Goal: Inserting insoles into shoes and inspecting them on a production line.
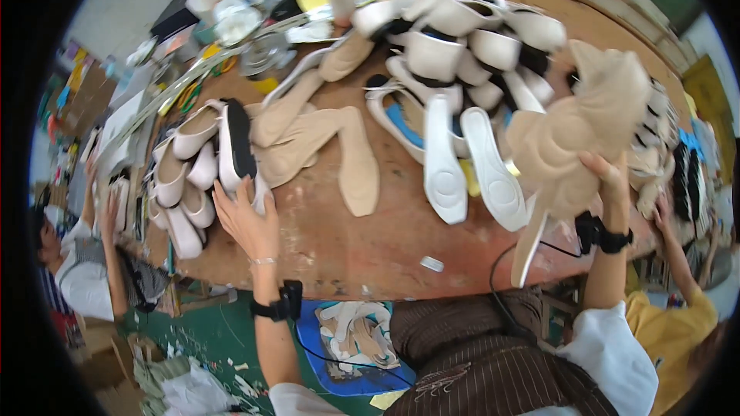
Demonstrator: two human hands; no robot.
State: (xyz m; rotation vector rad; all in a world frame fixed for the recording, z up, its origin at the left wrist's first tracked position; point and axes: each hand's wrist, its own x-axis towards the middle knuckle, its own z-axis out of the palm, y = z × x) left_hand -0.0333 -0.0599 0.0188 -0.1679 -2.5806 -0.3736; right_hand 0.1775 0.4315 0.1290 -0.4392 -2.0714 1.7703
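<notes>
1. Right hand (607, 177) grips beige insoles (566, 135) above the table's (347, 258) near right edge; support the fanned bundle.
2. Left hand (250, 223), fingers spread, touches a black-soled shoe (237, 142) toward the left edge; press lightly.

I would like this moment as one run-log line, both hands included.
left hand: at black-soled shoe, grip unclear | right hand: holding beige insoles | table: white insoles, shoe pile
</notes>
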